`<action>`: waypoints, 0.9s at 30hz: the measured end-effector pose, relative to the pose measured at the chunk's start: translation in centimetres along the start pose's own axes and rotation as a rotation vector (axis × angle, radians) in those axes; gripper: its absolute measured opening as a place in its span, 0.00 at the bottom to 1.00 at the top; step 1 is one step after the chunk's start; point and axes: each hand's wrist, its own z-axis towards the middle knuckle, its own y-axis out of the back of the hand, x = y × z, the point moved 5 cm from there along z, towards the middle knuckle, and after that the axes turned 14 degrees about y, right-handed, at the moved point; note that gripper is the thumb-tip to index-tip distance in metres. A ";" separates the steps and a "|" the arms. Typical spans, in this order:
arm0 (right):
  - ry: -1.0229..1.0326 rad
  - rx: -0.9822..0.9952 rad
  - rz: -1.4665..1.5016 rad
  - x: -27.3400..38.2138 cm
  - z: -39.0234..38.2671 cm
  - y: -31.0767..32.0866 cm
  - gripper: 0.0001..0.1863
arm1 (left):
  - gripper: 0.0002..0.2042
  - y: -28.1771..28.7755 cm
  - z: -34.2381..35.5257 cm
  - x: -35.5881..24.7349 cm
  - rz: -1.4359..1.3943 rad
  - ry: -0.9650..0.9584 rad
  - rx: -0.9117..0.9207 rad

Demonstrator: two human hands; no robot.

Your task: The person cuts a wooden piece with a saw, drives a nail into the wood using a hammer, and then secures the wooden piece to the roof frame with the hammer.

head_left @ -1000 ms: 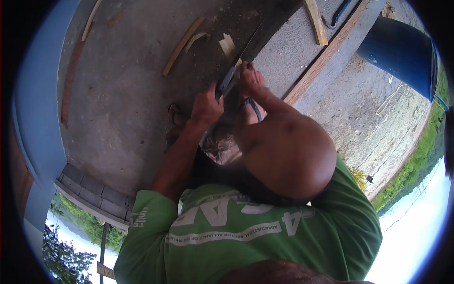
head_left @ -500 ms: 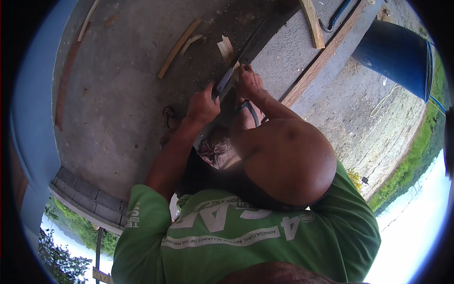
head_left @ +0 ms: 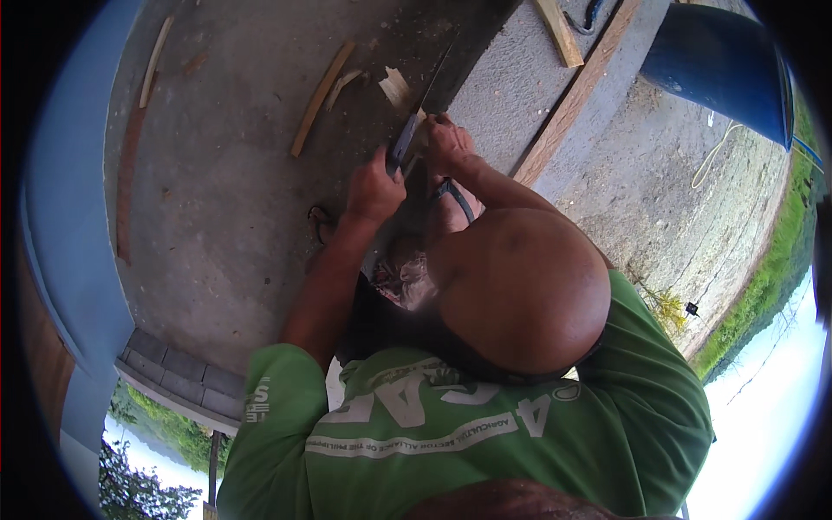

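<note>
The left hand [head_left: 374, 186] is wrapped round the handle of a saw [head_left: 401, 144], its blade pointing up and away over the floor [head_left: 225, 173]. The right hand [head_left: 447, 143], fingers bent, is on a pale block [head_left: 421, 121] beside the blade, at the edge of a step [head_left: 494, 95]; the fingertips are partly hidden, so I can't tell whether they pinch the block or only press it. A splintered scrap [head_left: 395, 89] and a curved strip [head_left: 322, 100] lie on the floor left of the blade. A plank [head_left: 576, 95] lies along the step, near a blue drum [head_left: 719, 74].
</note>
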 end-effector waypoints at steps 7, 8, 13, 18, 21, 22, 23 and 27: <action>-0.089 -0.051 -0.020 -6.2 -1.8 -1.2 0.22 | 0.30 4.7 -17.7 10.0 -0.020 0.170 0.278; -0.076 -0.008 0.026 -6.3 -0.9 -1.2 0.21 | 0.30 6.8 -20.0 10.0 -0.005 0.224 0.280; -0.082 0.009 0.072 -2.7 -1.2 -0.3 0.21 | 0.26 2.7 -10.2 7.3 -0.025 -0.012 0.053; -0.016 0.015 0.049 -1.4 -0.3 -0.2 0.24 | 0.23 0.3 -0.6 -0.9 0.048 -0.012 0.049; -0.101 0.021 0.026 -3.8 -1.4 -0.9 0.26 | 0.27 1.2 -10.0 6.6 -0.042 0.060 0.144; -0.114 0.013 0.025 -4.7 -1.3 -0.3 0.26 | 0.29 3.1 -14.0 9.0 -0.049 0.006 0.203; -0.119 0.006 0.028 -5.2 -1.6 0.1 0.25 | 0.29 4.9 -18.3 11.8 -0.021 0.120 0.246; 0.033 0.000 -0.007 -2.1 -1.8 2.2 0.19 | 0.27 5.9 -17.4 9.8 -0.052 0.078 0.185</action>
